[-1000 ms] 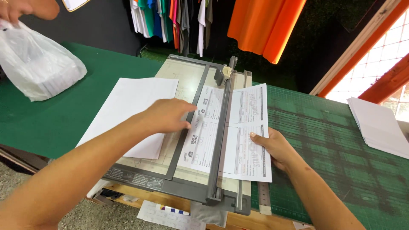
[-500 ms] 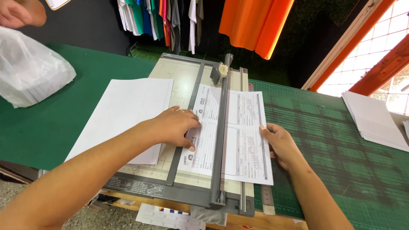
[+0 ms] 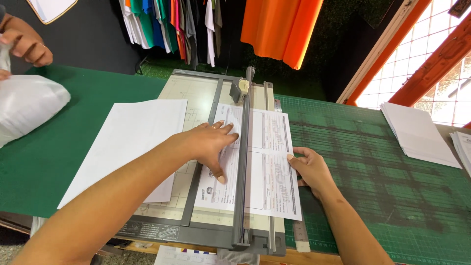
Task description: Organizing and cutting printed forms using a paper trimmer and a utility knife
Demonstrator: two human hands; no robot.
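A printed paper sheet [image 3: 267,167] lies across a grey rotary paper trimmer [image 3: 196,230], under its cutting rail [image 3: 243,162]. My left hand [image 3: 208,147] lies flat on the left part of the sheet, fingers spread, pressing it down. At the sheet's right edge, my right hand [image 3: 309,169] rests with fingers curled against the paper. The cutter head [image 3: 240,88] sits at the far end of the rail.
A blank white sheet [image 3: 127,142] lies left of the trimmer on the green cutting mat [image 3: 382,172]. White paper stacks [image 3: 417,132] sit at the right. Another person's hand [image 3: 27,44] handles a white plastic bag [image 3: 24,108] at the far left. Clothes hang behind.
My left hand has slid a little along the sheet toward the rail. The right hand stays at the sheet's right edge. The other person's bag has moved left.
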